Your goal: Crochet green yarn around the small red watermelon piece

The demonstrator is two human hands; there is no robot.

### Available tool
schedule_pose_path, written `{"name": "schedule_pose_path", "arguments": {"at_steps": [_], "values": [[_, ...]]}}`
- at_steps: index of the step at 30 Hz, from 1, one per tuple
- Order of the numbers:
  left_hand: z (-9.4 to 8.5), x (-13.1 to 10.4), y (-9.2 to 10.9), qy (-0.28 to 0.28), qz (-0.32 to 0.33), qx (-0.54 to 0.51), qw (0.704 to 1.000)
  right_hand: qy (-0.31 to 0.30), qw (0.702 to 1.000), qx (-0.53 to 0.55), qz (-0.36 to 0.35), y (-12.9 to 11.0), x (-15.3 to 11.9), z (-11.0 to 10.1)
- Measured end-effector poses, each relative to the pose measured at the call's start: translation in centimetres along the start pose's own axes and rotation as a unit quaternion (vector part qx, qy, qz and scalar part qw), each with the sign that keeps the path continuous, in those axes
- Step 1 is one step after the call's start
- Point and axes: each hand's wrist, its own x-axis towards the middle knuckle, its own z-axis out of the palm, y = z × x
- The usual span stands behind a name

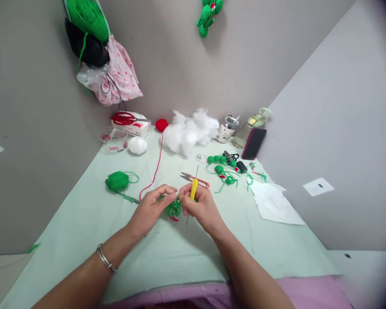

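My left hand (152,209), with a silver bangle at the wrist, pinches the upper left of a tangled green yarn piece (173,207) that has a bit of red at its lower edge. At the right of this piece, my right hand (200,205) is closed on a yellow-handled crochet hook (193,189), its thin metal shaft pointing up and down. The fingertips of both hands almost meet above the yarn. Green yarn runs left to a green ball (117,181). Orange-handled thread snips (197,180) lie just beyond my right hand.
White stuffing (191,132), a red yarn ball (161,125) and a white one (137,145) stand at the back. Small green crocheted pieces (219,169), a phone (254,143), a bottle (244,132) and white paper (273,202) are at the right. Bags hang upper left.
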Motion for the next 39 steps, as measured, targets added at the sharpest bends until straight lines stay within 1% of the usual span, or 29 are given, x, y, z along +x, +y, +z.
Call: {"name": "schedule_pose_path", "arguments": {"at_steps": [2, 4, 5, 6, 7, 9, 12, 16, 19, 22, 25, 27, 28, 30, 32, 33, 36, 39], "values": [[0.4, 0.0, 0.0, -0.028, -0.006, -0.011, 1.0, 0.059, 0.998, 0.012, -0.006, 0.3, 0.4, -0.1], [0.7, 0.0, 0.0, -0.042, -0.016, -0.024, 0.999, 0.123, 0.991, 0.042, 0.0, 0.7, 0.8, -0.5], [0.8, 0.0, 0.0, -0.041, -0.022, -0.032, 0.998, 0.139, 0.989, 0.056, 0.008, 0.9, 1.0, -0.7], [0.8, 0.0, 0.0, -0.034, -0.029, -0.043, 0.998, 0.139, 0.988, 0.068, 0.019, 1.0, 1.2, -1.0], [0.8, 0.0, 0.0, -0.022, -0.041, -0.058, 0.997, 0.13, 0.988, 0.078, 0.03, 1.2, 1.3, -1.2], [0.8, 0.1, -0.2, 0.003, -0.085, -0.107, 0.991, 0.099, 0.99, 0.092, 0.046, 1.3, 1.5, -1.6], [0.9, 0.2, -0.2, 0.026, -0.149, -0.191, 0.97, 0.052, 0.992, 0.097, 0.058, 1.3, 1.6, -2.0], [1.0, 0.7, 0.2, 0.048, -0.188, -0.266, 0.944, -0.017, 0.996, 0.065, 0.062, 1.1, 1.8, -2.4], [0.9, 1.0, 0.2, 0.064, -0.206, -0.283, 0.934, -0.053, 0.995, 0.031, 0.08, 1.0, 1.9, -2.5], [0.7, 1.0, -0.5, 0.058, -0.209, -0.27, 0.938, -0.04, 0.996, 0.015, 0.082, 1.2, 2.0, -2.3], [0.6, 0.9, -1.3, 0.038, -0.197, -0.24, 0.95, -0.008, 0.997, 0.026, 0.072, 1.6, 2.3, -2.1], [0.5, 0.9, -1.7, 0.027, -0.195, -0.218, 0.956, -0.001, 0.997, 0.039, 0.073, 1.8, 2.5, -2.0], [0.4, 0.9, -1.7, 0.034, -0.198, -0.203, 0.958, -0.002, 0.996, 0.04, 0.074, 1.8, 2.6, -1.9], [0.4, 1.1, -1.7, 0.077, -0.194, -0.163, 0.964, -0.001, 0.997, 0.031, 0.074, 1.9, 2.6, -1.8], [0.3, 1.3, -1.7, 0.117, -0.165, -0.117, 0.972, 0.011, 0.997, 0.016, 0.07, 1.8, 2.5, -1.5], [0.3, 1.4, -1.6, 0.116, -0.146, -0.093, 0.978, 0.018, 0.997, 0.013, 0.069, 1.8, 2.4, -1.4], [0.2, 1.6, -1.6, 0.074, -0.086, -0.022, 0.993, 0.012, 0.997, 0.025, 0.067, 1.8, 2.3, -1.0], [-0.2, 1.6, -1.5, 0.072, -0.056, 0.013, 0.996, -0.004, 0.997, 0.039, 0.062, 1.8, 2.2, -1.0]]}}
